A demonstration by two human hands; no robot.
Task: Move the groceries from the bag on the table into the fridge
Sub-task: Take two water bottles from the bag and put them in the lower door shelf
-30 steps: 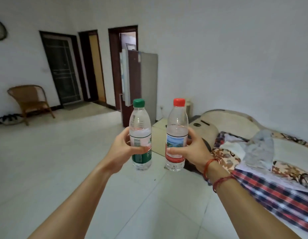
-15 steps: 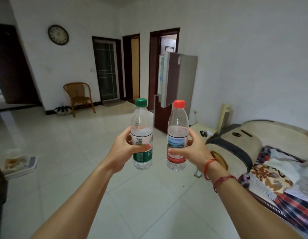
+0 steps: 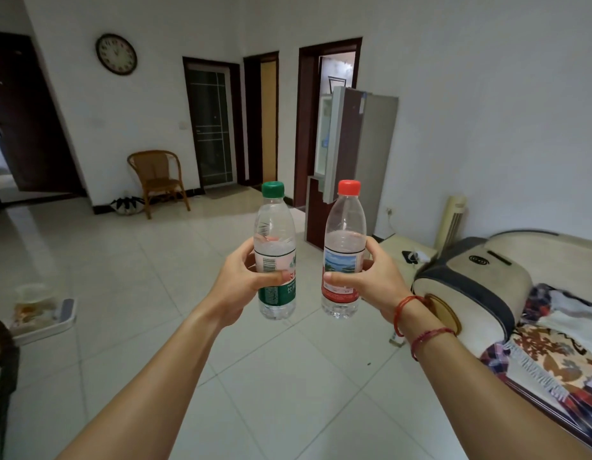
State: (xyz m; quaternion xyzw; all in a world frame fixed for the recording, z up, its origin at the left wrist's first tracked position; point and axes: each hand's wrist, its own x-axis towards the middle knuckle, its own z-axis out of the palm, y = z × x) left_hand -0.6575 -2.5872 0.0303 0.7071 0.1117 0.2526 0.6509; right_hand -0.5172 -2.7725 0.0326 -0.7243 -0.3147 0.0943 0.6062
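My left hand [image 3: 241, 282] grips the green-cap bottle [image 3: 274, 240], right hand [image 3: 376, 282] the red-cap bottle [image 3: 345, 240], both held well short of the fridge [image 3: 377, 154]; with neither hand free, I could drop one nudging its part-open door [image 3: 334, 144].

My green-capped bottle [image 3: 274, 227]: barcode and white Chinese characters, unreadable.
My red-capped bottle [image 3: 346, 224]: label print unreadable.
Wall clock [image 3: 116, 54]: numerals blurred.

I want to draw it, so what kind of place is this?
Most likely a living room in a home: a fridge with its door open, a wicker chair and a wall clock.
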